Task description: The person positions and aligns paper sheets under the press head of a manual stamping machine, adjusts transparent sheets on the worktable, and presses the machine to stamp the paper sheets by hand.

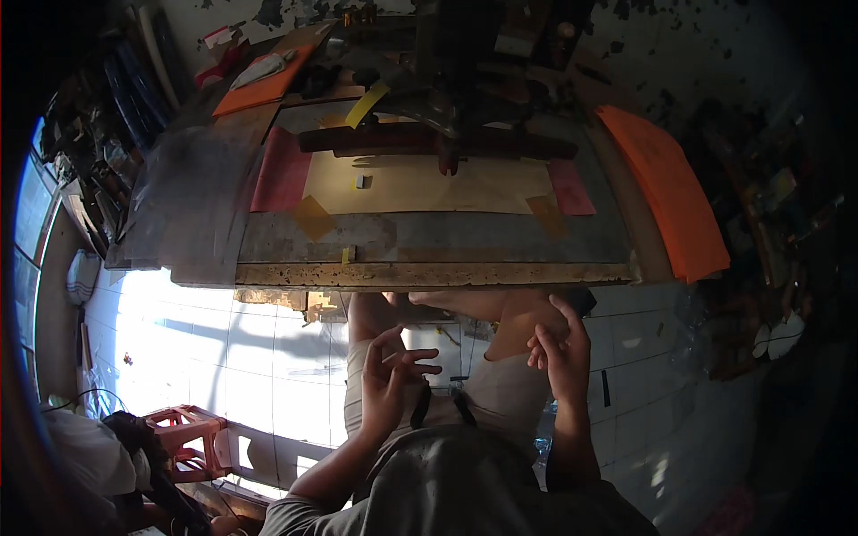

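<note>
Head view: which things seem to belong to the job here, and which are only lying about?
Probably for the job:
pale-yellow rectangular sheet
long dark-red bar by its far edge
orange flat stack, table's right side
left hand and right hand, seemingly empty

Probably just lying about:
reddish plastic stool
crumpled whitish cloth, far left

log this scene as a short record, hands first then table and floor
left hand: nothing seen in it, fingers loosely apart
right hand: nothing seen in it, fingers partly curled
table: pale yellow sheet, pink material at both ends
sheet's far edge: dark red bar
table's right side: orange sheets
floor: red stool to the left
</note>
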Tool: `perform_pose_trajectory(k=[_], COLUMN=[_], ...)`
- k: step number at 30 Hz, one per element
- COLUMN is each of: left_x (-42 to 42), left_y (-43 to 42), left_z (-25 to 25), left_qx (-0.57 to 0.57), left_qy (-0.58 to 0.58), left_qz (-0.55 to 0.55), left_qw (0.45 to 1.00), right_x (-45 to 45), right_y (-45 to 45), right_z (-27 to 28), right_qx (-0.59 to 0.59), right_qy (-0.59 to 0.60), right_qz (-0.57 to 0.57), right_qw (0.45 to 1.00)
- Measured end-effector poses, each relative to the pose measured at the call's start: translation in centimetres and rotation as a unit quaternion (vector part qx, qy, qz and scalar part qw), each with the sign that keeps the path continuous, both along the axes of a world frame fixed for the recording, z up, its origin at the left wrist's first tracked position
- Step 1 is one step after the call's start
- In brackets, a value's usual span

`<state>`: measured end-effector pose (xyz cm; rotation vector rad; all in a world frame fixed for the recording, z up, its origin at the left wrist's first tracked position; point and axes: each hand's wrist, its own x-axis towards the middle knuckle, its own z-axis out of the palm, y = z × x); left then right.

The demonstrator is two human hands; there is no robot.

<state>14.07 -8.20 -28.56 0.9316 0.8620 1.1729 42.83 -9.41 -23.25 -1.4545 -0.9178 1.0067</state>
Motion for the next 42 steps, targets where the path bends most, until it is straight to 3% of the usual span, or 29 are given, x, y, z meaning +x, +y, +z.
perform_pose_trajectory(k=[4,7,10,13,15,16,19,20,23,27,28,31,34,37,42], left_x=[-0.8,-0.6,-0.5,-1.3,-2.6,-3.7,-7.0,-7.4,-7.5,-6.9,-7.2,-6.9,-7.2,-7.4,-8.2], left_y=[1.7,2.9,3.8,4.6,5.0,5.5,7.0,7.4,11.6,18.1,18.8,19.0,18.2,18.2,19.4], left_z=[0.3,0.6,1.6,2.6,3.4,4.5,6.7,6.8,8.5,7.7,7.3,6.4,6.9,6.4,6.6], left_qx=[-0.008,0.017,0.031,0.041,0.051,0.064,0.178,0.163,0.310,0.500,0.502,0.504,0.479,0.492,0.476], left_qy=[0.026,0.049,0.079,0.089,0.131,0.113,0.219,0.216,0.369,0.491,0.519,0.513,0.542,0.576,0.590], left_qz=[-0.016,-0.027,-0.026,-0.028,-0.072,-0.159,-0.220,-0.156,0.001,0.033,-0.024,-0.050,-0.067,-0.037,-0.061], left_qw=[0.999,0.998,0.996,0.995,0.988,0.979,0.934,0.950,0.876,0.713,0.691,0.692,0.688,0.651,0.649], right_x=[1.7,2.5,5.1,5.3,6.0,5.8,5.1,4.7,4.4,4.5,4.6,4.8,4.3,4.5,4.2], right_y=[2.6,6.0,10.9,14.7,17.0,17.8,18.2,17.9,17.6,16.0,15.7,15.1,15.3,16.8,18.1], right_z=[1.3,4.1,1.9,1.9,-0.5,-0.8,1.1,1.8,2.8,2.4,2.4,2.5,3.0,1.7,1.3], right_qx=[0.068,0.004,0.112,0.013,0.124,0.179,0.124,0.093,0.033,0.035,0.039,0.041,0.056,0.249,0.210], right_qy=[-0.103,-0.210,-0.348,-0.424,-0.455,-0.467,-0.484,-0.488,-0.496,-0.488,-0.484,-0.448,-0.479,-0.583,-0.578], right_qz=[-0.013,-0.044,0.001,0.038,0.034,0.031,0.055,0.067,0.096,0.103,0.103,0.114,0.107,0.047,0.099], right_qw=[0.992,0.977,0.931,0.905,0.881,0.866,0.865,0.865,0.862,0.866,0.868,0.886,0.870,0.772,0.782])
